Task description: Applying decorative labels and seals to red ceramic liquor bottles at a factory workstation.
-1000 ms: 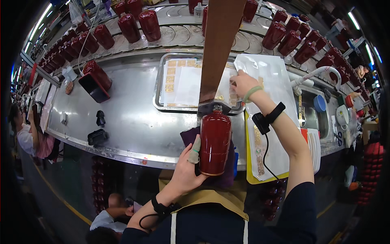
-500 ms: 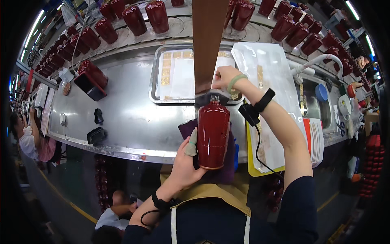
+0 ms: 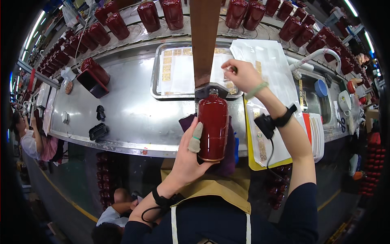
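A glossy dark-red glass bottle [image 3: 213, 128] lies on a purple cloth at the bench edge, its clear threaded neck toward the brown post. My left hand [image 3: 187, 156] grips it from the left side and base, with a pale finger cot on one finger. My right hand [image 3: 243, 75] is raised above the right end of a metal tray [image 3: 153, 77], its thumb and fingertips pinched together. Whatever sits in that pinch is too small to make out. White sheets with gold decals [image 3: 167, 69] lie in the tray.
The brown post [image 3: 204, 44] rises from the bench, just beyond the bottle's neck. More red bottles [image 3: 148, 17] stand on a conveyor behind. White sheets on a yellow board [image 3: 254, 160] lie at right, beside a sink with a blue cup [image 3: 321, 88]. Another red bottle [image 3: 94, 70] leans at left.
My right hand has moved right, away from the post, with its fingers pinched. The bottle in my left hand has shifted slightly away from me. Conveyor bottles at back left have moved right.
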`<action>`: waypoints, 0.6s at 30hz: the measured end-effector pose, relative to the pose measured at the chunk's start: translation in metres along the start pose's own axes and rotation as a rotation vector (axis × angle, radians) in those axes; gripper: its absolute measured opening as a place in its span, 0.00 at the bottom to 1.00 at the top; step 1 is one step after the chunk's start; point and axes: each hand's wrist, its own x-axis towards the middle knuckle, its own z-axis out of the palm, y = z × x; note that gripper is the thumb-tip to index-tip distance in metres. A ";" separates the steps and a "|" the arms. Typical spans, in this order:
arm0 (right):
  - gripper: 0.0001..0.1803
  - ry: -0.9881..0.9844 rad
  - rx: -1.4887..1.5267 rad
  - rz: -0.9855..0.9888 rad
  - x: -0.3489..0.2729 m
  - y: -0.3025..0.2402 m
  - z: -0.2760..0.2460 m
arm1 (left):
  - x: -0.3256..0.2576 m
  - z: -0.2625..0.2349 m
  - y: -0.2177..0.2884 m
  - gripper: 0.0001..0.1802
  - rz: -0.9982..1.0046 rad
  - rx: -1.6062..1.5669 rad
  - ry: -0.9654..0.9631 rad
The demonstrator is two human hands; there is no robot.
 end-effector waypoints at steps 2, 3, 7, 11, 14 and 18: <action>0.08 0.021 0.049 -0.099 -0.030 -0.019 -0.023 | 0.000 0.000 -0.004 0.59 0.012 -0.019 -0.007; 0.08 0.020 0.048 -0.098 -0.044 -0.029 -0.032 | -0.002 0.001 -0.008 0.60 0.020 -0.034 -0.014; 0.05 0.053 0.081 -0.137 -0.100 -0.073 -0.059 | -0.014 -0.004 -0.029 0.63 -0.118 -0.243 -0.182; 0.07 -0.035 0.272 -0.072 -0.133 -0.099 -0.057 | 0.006 -0.020 -0.022 0.72 -0.172 -0.268 -0.317; 0.09 -0.190 0.450 0.012 -0.133 -0.108 -0.046 | 0.017 -0.022 -0.022 0.68 -0.159 -0.364 -0.241; 0.09 -0.139 0.482 0.036 -0.118 -0.100 -0.009 | 0.037 -0.004 -0.016 0.53 -0.280 -0.548 -0.035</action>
